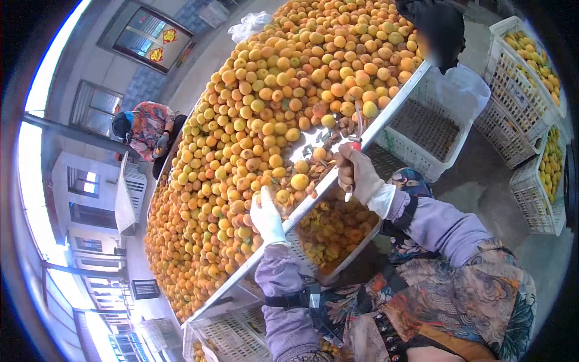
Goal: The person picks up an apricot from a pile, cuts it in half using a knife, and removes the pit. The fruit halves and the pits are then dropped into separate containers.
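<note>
Apricots [241, 145], yellow to orange, lie heaped on a large table with a pale rim [241, 268]. My left hand [268, 220], in a white glove, reaches over the rim into the near side of the pile. Its fingers are stretched out against the fruit, next to a single apricot [282, 196]. My right hand [360, 175] is closed around a small knife [356, 145] with a red handle and a thin curved blade pointing up. Below the rim, between my hands, a crate holds split, squashed-looking apricots [338, 226].
Beyond my right hand stands a white crate [434, 160]. Stacked crates of yellow fruit [512, 114] are at the far right. One person [154, 133] sits across the pile; another person's dark-covered head [443, 36] is at the upper right. Leaf scraps [313, 145] lie on the table.
</note>
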A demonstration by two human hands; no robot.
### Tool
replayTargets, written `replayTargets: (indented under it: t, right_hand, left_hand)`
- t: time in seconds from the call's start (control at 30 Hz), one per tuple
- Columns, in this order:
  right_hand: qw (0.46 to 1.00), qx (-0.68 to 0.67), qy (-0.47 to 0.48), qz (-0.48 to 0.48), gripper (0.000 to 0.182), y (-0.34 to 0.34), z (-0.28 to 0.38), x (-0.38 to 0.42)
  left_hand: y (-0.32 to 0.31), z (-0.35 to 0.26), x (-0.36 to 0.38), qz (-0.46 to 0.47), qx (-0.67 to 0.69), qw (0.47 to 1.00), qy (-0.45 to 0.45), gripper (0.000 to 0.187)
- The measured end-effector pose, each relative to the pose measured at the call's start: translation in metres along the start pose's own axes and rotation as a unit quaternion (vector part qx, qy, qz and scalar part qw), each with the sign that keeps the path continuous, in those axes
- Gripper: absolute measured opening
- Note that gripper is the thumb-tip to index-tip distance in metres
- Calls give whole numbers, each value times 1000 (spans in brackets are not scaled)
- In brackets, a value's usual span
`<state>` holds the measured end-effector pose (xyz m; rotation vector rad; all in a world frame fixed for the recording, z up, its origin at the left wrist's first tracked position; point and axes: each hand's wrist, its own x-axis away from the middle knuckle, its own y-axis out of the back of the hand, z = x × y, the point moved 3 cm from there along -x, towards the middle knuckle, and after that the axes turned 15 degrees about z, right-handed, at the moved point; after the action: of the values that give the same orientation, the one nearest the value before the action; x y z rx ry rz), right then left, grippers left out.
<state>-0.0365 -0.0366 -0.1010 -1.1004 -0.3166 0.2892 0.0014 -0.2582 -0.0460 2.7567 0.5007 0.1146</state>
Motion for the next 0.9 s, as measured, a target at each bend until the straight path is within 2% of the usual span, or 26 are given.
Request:
replayTargets:
  t: [0.07, 0.13, 0.2, 0.23, 0.33, 0.37, 0.4, 0.47, 0.5, 0.63, 0.7, 0.8, 0.87, 0.9]
  right_hand:
    - [997, 63, 9, 40, 33, -1, 6, 4]
    - [996, 73, 20, 54, 33, 2, 8, 2]
    - [997, 61, -24, 35, 30, -1, 11, 6]
    - [997, 58, -25, 33, 30, -6, 14, 8]
    - [993, 104, -62, 10, 29, -10, 14, 12]
    - [991, 111, -76, 26, 29, -10, 12, 11]
    - [988, 117, -89, 43, 29, -10, 11, 10]
    - [988, 116, -93, 34, 29, -9, 9, 10]
    - [984, 140, -97, 55, 29, -9, 9, 11]
    - [971, 207, -96, 66, 26, -7, 0, 6]
    - [961, 259, -80, 60, 24, -8, 3, 11]
    - [952, 288, -86, 54, 25, -1, -1, 7]
    - [950, 294, -90, 55, 27, -2, 4, 10]
    - [947, 297, -101, 76, 33, 2, 4, 9]
  left_hand:
    - [17, 28, -15, -20, -97, 995, -19, 29]
    - [17, 10, 1, -16, -104, 994, -31, 27]
    - [4, -20, 30, 66, -106, 991, -46, 23]
    - [5, -11, 35, 113, -151, 981, -51, 18]
    - [-7, -11, 61, 144, -397, 895, -144, 19]
    - [-6, -6, 62, 154, -398, 900, -87, 27]
    - [-8, -8, 61, 155, -400, 899, -87, 27]
    - [-17, -20, 55, 104, -485, 854, -158, 34]
    - [-22, -19, 45, 97, -478, 859, -156, 42]
    - [-43, -7, -6, 80, -447, 863, -221, 38]
    - [-54, 4, -22, 143, -505, 841, -133, 39]
    - [-57, 12, -31, 153, -511, 834, -143, 39]
    - [-52, 11, -34, 145, -491, 849, -132, 39]
    - [-45, 12, -36, 126, -392, 899, -147, 38]
